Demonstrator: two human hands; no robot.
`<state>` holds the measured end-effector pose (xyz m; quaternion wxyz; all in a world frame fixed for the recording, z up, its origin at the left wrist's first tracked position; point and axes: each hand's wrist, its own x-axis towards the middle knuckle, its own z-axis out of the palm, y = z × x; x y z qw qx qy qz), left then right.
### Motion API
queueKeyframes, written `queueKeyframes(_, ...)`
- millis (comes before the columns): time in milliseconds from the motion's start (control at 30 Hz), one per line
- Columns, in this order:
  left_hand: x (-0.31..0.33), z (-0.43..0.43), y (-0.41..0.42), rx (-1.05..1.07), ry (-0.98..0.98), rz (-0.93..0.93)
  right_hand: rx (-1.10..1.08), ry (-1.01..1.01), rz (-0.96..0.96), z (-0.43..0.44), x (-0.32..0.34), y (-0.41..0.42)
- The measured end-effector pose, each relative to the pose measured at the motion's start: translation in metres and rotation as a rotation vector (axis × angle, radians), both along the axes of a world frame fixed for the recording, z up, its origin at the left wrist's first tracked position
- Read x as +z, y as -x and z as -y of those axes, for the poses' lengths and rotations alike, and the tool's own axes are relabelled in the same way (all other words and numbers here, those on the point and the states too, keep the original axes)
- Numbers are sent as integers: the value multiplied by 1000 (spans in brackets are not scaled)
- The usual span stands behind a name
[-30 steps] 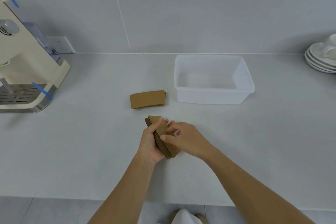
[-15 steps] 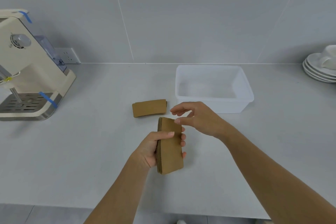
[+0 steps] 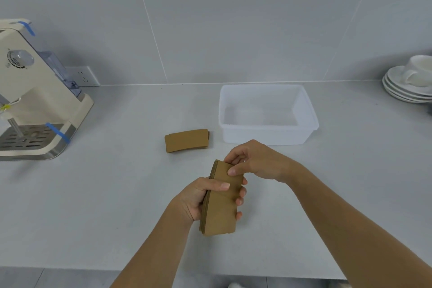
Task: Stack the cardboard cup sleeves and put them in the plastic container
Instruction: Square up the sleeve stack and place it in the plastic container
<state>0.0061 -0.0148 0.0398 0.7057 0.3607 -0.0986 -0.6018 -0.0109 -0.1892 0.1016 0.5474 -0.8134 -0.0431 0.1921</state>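
A stack of brown cardboard cup sleeves point(image 3: 221, 213) is held upright above the counter, near the front middle. My left hand point(image 3: 198, 196) is wrapped around its middle, thumb across the front. My right hand point(image 3: 254, 161) pinches the stack's top right corner with thumb and fingers. Another flat brown sleeve point(image 3: 186, 140) lies alone on the counter, behind the stack and just left of the container. The clear plastic container point(image 3: 266, 137) stands behind my right hand with nothing visible inside.
A cream coffee machine point(image 3: 32, 105) with blue tape stands at the left, by a wall socket point(image 3: 84, 76). Stacked white saucers with a cup point(image 3: 411, 82) sit at the far right. The counter's front edge runs along the bottom.
My right hand came back down onto the top corner of the stack after hovering just above it. The stack has turned from tilted to upright in my left hand.
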Motion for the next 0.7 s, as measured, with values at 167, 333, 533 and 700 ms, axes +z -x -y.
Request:
queueKeyframes(167,3,7,3,-34,32,11,-18,-42,12,5,4,6)
queueKeyframes(333,11,11,2,8,174,56,-75,-125,66,15,20,11)
queueKeyframes(533,17,8,-4,380,271,-2,-242,-243,195,36,42,13)
queueKeyframes(700,21,4,-1,748,299,-23,-430,-350,279,52,46,20)
